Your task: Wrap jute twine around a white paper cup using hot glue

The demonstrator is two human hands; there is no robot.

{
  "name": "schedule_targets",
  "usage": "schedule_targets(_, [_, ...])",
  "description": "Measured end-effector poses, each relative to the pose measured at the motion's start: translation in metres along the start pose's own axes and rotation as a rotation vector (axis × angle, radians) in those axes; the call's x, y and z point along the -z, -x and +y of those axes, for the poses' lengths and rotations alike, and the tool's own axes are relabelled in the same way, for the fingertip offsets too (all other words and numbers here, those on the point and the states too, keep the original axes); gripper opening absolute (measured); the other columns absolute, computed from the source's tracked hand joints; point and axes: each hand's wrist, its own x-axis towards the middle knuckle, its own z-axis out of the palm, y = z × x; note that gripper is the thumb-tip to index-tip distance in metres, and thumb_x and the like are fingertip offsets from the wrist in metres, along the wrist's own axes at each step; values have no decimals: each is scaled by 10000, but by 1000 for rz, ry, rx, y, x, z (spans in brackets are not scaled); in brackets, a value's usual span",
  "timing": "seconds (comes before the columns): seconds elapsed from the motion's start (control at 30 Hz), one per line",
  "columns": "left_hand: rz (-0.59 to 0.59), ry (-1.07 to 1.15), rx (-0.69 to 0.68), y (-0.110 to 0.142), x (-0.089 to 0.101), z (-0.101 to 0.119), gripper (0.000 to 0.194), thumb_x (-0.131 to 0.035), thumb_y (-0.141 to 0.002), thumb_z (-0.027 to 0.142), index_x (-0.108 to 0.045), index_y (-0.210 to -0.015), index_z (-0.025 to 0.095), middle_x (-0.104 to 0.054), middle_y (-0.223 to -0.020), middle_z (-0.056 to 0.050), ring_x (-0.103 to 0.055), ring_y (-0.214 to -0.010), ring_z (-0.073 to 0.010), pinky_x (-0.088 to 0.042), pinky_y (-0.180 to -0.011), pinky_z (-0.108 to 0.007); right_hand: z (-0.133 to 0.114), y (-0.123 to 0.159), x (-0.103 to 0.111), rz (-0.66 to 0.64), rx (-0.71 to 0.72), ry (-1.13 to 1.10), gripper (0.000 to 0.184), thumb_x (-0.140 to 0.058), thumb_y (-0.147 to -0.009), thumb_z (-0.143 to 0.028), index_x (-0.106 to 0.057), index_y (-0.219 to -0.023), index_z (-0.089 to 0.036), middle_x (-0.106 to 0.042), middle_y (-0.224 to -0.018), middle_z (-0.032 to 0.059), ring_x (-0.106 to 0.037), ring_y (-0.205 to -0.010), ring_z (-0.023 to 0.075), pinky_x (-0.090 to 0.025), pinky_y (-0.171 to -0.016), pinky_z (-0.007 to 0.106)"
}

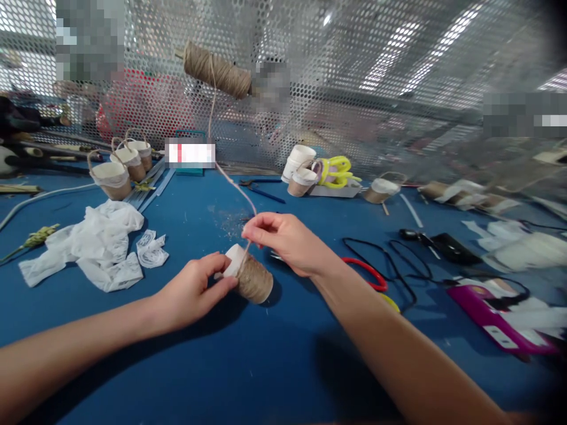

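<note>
A white paper cup point(256, 282), wrapped round most of its side with brown twine, lies tilted above the blue table. My left hand point(201, 286) grips its white rim between thumb and fingers. My right hand point(283, 239) pinches the twine point(234, 184) just above the cup. From there the strand runs up to a large spool of twine point(217, 71) hung on the perforated metal screen. Partly hidden under my right hand are the metal tips of a tool, and red handles point(367, 273) show beyond the wrist.
White lace point(95, 242) lies at the left. Behind it stand several small twine-handled baskets point(113, 180). White cups point(301, 159) and a yellow-and-purple roll point(332, 171) are at the back. Rightward are a black cord point(390, 254), a glue gun point(452, 247) and a purple power strip point(487, 319).
</note>
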Motion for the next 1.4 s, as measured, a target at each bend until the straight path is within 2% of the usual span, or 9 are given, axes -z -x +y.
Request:
schedule_targets(0.1, [-19, 46, 43, 0, 0, 1, 227, -411, -853, 317, -545, -817, 137, -582, -758, -18, -522, -709, -152, -429, -667, -254, -5, 16, 5, 72, 9, -5, 203, -658, -700, -345, -606, -657, -154, -555, -584, -33, -484, -553, 76, -397, -557, 219])
schedule_targets(0.23, [-49, 72, 67, 0, 0, 5, 237, -415, -852, 329, -548, -809, 138, -594, -760, -17, -529, -713, -156, -429, -666, -252, -10, 34, 4, 153, -15, 14, 185, -663, -691, -328, -610, -647, -156, -585, -596, -23, -513, -559, 87, -425, -566, 226])
schedule_targets(0.43, [-76, 109, 45, 2, 1, 5, 210, -439, -855, 313, -541, -783, 145, -593, -779, -17, -520, -720, -145, -417, -667, -244, -5, 39, 3, 245, 16, 86, 188, -653, -700, -332, -611, -648, -157, -611, -617, -7, -534, -558, 102, -443, -559, 240])
schedule_targets(0.83, [-122, 214, -52, 4, 1, 5, 163, -443, -863, 255, -552, -821, 142, -591, -841, -32, -522, -776, -144, -425, -740, -255, 12, 34, 3, 198, -22, 27, 157, -658, -701, -316, -643, -669, -163, -622, -630, -15, -548, -574, 99, -450, -588, 244])
schedule_targets(1.23, [-120, 243, -89, 8, 3, 6, 155, -432, -875, 244, -547, -846, 144, -595, -948, -67, -541, -910, -175, -430, -811, -277, 14, 33, -2, 191, -63, -15, 159, -652, -705, -316, -650, -663, -163, -607, -610, -23, -527, -560, 91, -441, -582, 239])
schedule_targets(1.4, [-97, 235, -129, 10, 3, 6, 129, -438, -877, 218, -541, -842, 149, -577, -926, -57, -527, -954, -177, -419, -837, -271, 15, 34, -5, 184, -62, -13, 179, -636, -714, -340, -662, -678, -166, -626, -650, -8, -544, -609, 110, -441, -620, 254])
